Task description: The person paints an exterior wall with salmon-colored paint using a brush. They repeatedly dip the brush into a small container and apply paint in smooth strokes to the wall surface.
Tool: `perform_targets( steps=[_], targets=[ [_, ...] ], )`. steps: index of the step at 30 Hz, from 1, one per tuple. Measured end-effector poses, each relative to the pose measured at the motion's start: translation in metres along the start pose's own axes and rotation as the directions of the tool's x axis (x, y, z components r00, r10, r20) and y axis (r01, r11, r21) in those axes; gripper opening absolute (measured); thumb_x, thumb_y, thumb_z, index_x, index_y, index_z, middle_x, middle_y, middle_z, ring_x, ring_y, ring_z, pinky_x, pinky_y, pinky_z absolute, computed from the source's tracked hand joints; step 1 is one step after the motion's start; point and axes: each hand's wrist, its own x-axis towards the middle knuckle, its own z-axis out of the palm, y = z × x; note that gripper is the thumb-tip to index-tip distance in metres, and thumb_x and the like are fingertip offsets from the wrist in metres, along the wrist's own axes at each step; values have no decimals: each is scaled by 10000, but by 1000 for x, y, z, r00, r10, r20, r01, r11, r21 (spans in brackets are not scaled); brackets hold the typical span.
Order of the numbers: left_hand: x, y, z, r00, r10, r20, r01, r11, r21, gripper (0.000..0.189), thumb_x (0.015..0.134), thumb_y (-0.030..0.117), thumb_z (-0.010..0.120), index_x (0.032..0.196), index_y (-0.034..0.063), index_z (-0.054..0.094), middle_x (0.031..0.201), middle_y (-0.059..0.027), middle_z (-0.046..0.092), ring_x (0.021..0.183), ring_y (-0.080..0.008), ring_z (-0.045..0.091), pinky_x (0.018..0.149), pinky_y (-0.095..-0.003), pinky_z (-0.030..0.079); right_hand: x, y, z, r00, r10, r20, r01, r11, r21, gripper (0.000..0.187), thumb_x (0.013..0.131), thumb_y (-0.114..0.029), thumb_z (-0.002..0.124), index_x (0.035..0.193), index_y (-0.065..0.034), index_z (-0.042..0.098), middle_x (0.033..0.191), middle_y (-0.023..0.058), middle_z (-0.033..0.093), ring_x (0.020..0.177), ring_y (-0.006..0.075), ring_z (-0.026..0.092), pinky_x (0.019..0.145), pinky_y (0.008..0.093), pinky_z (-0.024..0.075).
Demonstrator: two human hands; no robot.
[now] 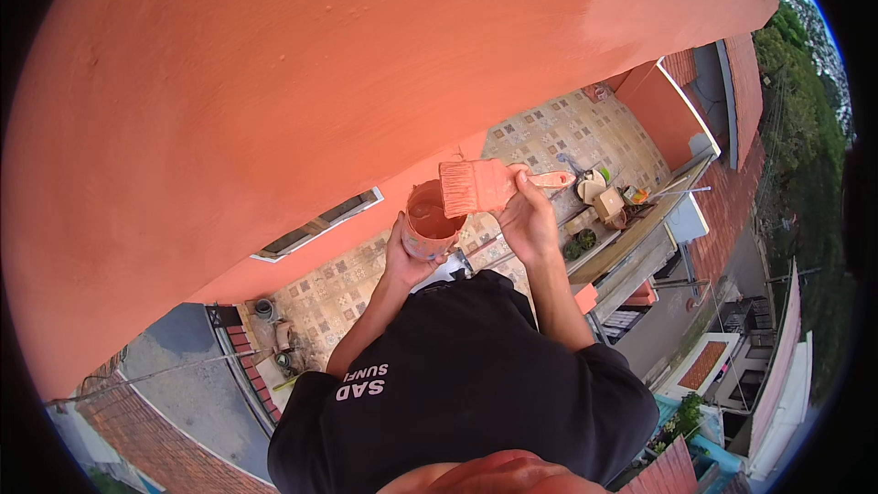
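Note:
My left hand (406,255) is closed around a small paint pot (426,245) that has orange paint inside and smears over its rim. In my right hand (531,219) is a wide flat paintbrush (480,185), held near the base of its handle, its bristles coated in orange and pointing left. The bristle end lies over the right side of the pot's mouth in this view; whether they touch I cannot tell. Beyond both hands rises a large orange wall (309,82), with a darker coat over much of it and a paler area toward the upper right.
Far below lies a patterned tile floor (549,123). A narrow window (319,225) sits low in the orange wall. Boxes and pots (607,204) stand beside a ledge (638,233) on the right. Buckets (264,309) are at the lower left, near a grey paved area (195,363).

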Motion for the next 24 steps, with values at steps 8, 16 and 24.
perform_targets(
  steps=[8,16,24],
  targets=[
    [-3,-2,12,991,119,-61,-112,989,97,633,974,621,385,1445,201,437,1338,-124,561,1066,-368,635,467,-337,521,-1,-17,25,990,-101,102,141,806,-575,111,920,-75,692,989,-22,623,890,3,587,822,100,593,740,290,498],
    [-1,5,-3,991,101,86,-114,981,160,767,962,650,402,1530,140,325,1500,-195,409,1292,-441,503,756,-500,567,-3,-48,54,954,-44,297,295,328,-897,137,901,-93,723,910,44,723,895,72,712,777,132,657,676,285,512],
    [-5,4,0,994,107,-9,-103,974,200,799,927,676,454,1534,172,324,1556,-158,350,1423,-386,375,1107,-642,381,-3,-34,77,924,45,380,376,88,-923,137,835,-107,775,862,15,719,743,79,683,622,154,620,583,294,475]
  ],
)
